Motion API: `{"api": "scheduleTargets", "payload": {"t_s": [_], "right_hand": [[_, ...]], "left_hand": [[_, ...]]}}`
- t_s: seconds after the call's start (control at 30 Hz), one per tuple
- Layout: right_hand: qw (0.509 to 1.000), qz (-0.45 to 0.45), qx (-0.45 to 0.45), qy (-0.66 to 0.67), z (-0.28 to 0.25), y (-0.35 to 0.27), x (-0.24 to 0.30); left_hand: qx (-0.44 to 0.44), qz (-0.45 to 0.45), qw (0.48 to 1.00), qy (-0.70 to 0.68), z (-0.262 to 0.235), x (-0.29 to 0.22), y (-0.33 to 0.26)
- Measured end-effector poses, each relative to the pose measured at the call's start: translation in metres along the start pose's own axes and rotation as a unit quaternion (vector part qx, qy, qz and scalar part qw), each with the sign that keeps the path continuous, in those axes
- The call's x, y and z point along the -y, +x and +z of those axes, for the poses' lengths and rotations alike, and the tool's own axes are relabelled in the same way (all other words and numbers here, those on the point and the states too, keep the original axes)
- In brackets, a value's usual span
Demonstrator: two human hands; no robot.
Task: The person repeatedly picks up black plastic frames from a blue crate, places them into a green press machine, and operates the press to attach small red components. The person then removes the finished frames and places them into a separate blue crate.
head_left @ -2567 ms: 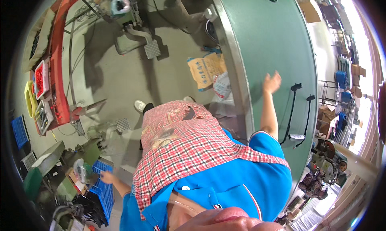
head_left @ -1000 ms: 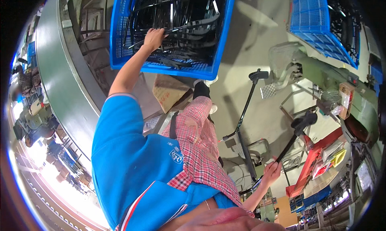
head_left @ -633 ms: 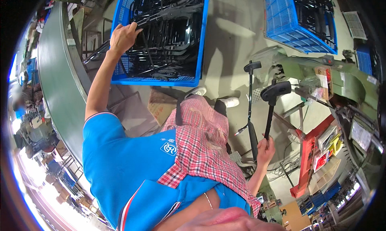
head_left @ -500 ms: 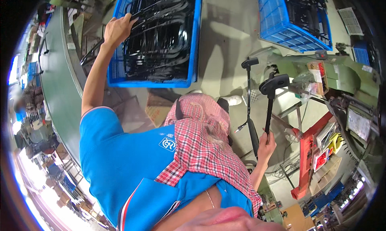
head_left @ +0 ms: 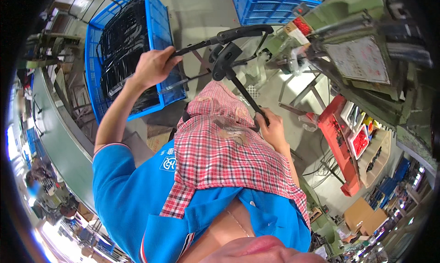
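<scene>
My left hand [head_left: 153, 68] is closed around a black metal rod with a padded grip [head_left: 243, 32], lifted just over the edge of a blue crate [head_left: 158, 20]. The crate is full of similar black metal parts [head_left: 121, 47]. My right hand [head_left: 273, 128] grips the lower end of a second black rod [head_left: 243, 91], whose black handle head [head_left: 224, 59] points up, close to the first rod. Both rods nearly meet above my red checked apron [head_left: 224, 153].
A second blue crate [head_left: 275, 6] stands farther ahead. A green machine with a panel [head_left: 366, 52] is at the right, with red trays of small parts [head_left: 348, 139] below it. A green conveyor belt [head_left: 59, 139] runs along the left. Cardboard boxes [head_left: 362, 215] lie at lower right.
My left hand went from reaching into the blue crate to drawing a black rod out and toward the rod in my right hand. The view swung round from the conveyor.
</scene>
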State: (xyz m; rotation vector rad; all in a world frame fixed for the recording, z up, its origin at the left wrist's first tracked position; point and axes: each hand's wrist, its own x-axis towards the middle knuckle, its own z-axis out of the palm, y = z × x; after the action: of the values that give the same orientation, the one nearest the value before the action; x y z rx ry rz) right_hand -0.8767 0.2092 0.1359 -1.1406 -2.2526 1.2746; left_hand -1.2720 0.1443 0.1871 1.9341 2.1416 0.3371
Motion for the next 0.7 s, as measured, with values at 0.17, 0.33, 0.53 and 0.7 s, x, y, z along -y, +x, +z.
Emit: {"api": "scheduleTargets", "payload": {"t_s": [0.17, 0.33, 0.53, 0.7], "right_hand": [[0.999, -0.042, -0.028, -0.007, -0.016, 0.028, -0.011], [0.999, -0.005, 0.007, -0.031, -0.006, 0.052, -0.001], [0.996, 0.078, 0.050, 0.006, -0.018, 0.066, 0.028], [0.999, -0.009, -0.032, 0.018, -0.010, 0.074, 0.026]], "left_hand": [[0.067, -0.009, 0.993, -0.093, 0.065, -0.025, 0.046], [0.122, 0.048, 0.988, -0.086, 0.066, -0.046, 0.057], [0.176, 0.157, 0.972, 0.009, 0.011, -0.039, 0.062], [0.170, 0.231, 0.958, 0.014, 0.030, -0.039, 0.095]]}}
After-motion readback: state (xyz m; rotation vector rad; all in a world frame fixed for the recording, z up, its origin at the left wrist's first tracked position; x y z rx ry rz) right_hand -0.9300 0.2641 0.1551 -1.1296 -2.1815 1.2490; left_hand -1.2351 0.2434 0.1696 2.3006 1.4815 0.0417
